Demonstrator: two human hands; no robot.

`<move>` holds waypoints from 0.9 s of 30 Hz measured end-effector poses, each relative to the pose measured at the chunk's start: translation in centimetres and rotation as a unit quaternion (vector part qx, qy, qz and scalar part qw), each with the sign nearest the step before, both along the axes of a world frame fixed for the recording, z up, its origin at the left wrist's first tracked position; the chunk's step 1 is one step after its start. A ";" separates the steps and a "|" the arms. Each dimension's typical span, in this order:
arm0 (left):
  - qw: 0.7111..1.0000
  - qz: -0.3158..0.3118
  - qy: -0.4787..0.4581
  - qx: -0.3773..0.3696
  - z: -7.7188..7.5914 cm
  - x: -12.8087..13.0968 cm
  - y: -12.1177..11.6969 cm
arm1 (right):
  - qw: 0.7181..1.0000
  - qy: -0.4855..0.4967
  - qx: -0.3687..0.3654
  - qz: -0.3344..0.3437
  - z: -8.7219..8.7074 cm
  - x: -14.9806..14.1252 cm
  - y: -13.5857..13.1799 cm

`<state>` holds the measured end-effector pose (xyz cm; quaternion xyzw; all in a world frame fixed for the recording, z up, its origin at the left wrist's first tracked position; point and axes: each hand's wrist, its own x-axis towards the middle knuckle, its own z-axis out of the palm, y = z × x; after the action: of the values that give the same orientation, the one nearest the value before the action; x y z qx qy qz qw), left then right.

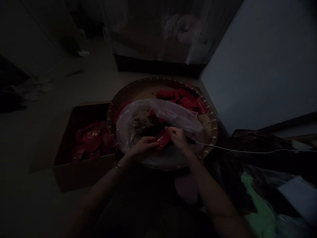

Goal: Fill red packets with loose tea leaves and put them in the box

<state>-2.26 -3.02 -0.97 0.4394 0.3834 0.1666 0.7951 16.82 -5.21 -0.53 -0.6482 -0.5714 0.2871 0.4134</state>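
Observation:
Between my two hands is a small shiny red packet (163, 139), held over a round woven bamboo tray (211, 127). My left hand (145, 145) grips its lower left side with thumb and fingers. At the packet's upper right corner, my right hand (177, 136) pinches the edge. Beneath them, a clear plastic bag (126, 127) with a rolled rim lies spread in the tray, and small dark loose pieces (142, 120) show inside it. Behind the bag, several more red packets (189, 100) are heaped. A dark object with a white cord lies partly hidden by my right hand.
A cardboard box (74, 175) with many red packets stands left of the tray. The white cord (237, 151) runs off to the right. Dark cloth and plastic bags (260, 205) lie at the lower right. A pale panel (262, 66) rises at the right. The room is dim.

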 end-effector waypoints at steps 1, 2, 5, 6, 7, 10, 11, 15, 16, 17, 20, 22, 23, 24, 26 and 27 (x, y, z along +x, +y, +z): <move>1.000 0.012 -0.004 -0.009 -0.2 0.0 0.0 | 1.000 -0.010 -0.011 0.003 -0.5 0.8 -0.1; 1.000 0.023 -0.010 -0.018 -0.4 -0.1 -0.1 | 0.999 -0.043 -0.020 0.011 -1.0 1.8 -0.2; 0.998 0.045 -0.033 -0.042 -1.0 -0.2 0.0 | 0.968 -0.232 -0.072 0.055 -2.5 4.7 -0.9; 0.997 0.048 -0.039 -0.046 -1.1 -0.2 0.0 | 0.954 -0.277 -0.093 0.069 -2.9 5.4 -1.0; 0.997 0.047 -0.045 -0.049 -1.2 -0.2 0.1 | 0.942 -0.309 -0.107 0.080 -3.3 6.1 -1.2; 0.995 0.039 -0.063 -0.062 -0.9 -0.3 0.1 | 0.927 -0.342 -0.113 0.101 -4.0 6.9 -1.2; 0.995 0.036 -0.067 -0.066 -0.8 -0.4 0.1 | 0.928 -0.342 -0.109 0.103 -4.1 6.9 -1.0; 0.993 0.032 -0.077 -0.081 -0.3 -0.7 0.1 | 0.940 -0.309 -0.106 0.101 -3.9 6.4 -0.3; 0.993 0.032 -0.080 -0.085 -0.4 -0.8 0.2 | 0.945 -0.292 -0.105 0.100 -3.7 6.4 -0.3; 0.992 0.034 -0.084 -0.089 -0.5 -0.9 0.2 | 0.952 -0.271 -0.102 0.099 -3.4 6.5 -0.3; 0.991 0.048 -0.089 -0.092 -1.0 -0.9 0.4 | 0.972 -0.200 -0.081 0.090 -2.2 7.1 -0.9; 0.990 0.066 -0.086 -0.093 -1.1 -0.8 0.4 | 0.983 -0.145 -0.084 0.079 -0.9 7.4 -1.7; 0.989 0.074 -0.085 -0.095 -1.1 -0.6 0.3 | 0.986 -0.117 -0.094 0.072 -0.2 7.5 -2.0; 0.988 0.081 -0.084 -0.097 -1.0 -0.5 0.2 | 0.988 -0.087 -0.106 0.068 0.4 7.5 -2.4; 0.987 0.095 -0.084 -0.103 -0.7 0.0 -0.1 | 0.989 -0.025 -0.130 0.071 1.6 7.3 -2.9; 0.985 0.102 -0.086 -0.106 -0.5 0.3 -0.3 | 0.987 -0.002 -0.143 0.073 2.0 7.0 -3.1</move>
<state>-1.95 -3.35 -1.43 0.2950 0.3726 0.2425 0.8458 23.86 -8.35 1.43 -0.6577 -0.5708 0.3944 0.2934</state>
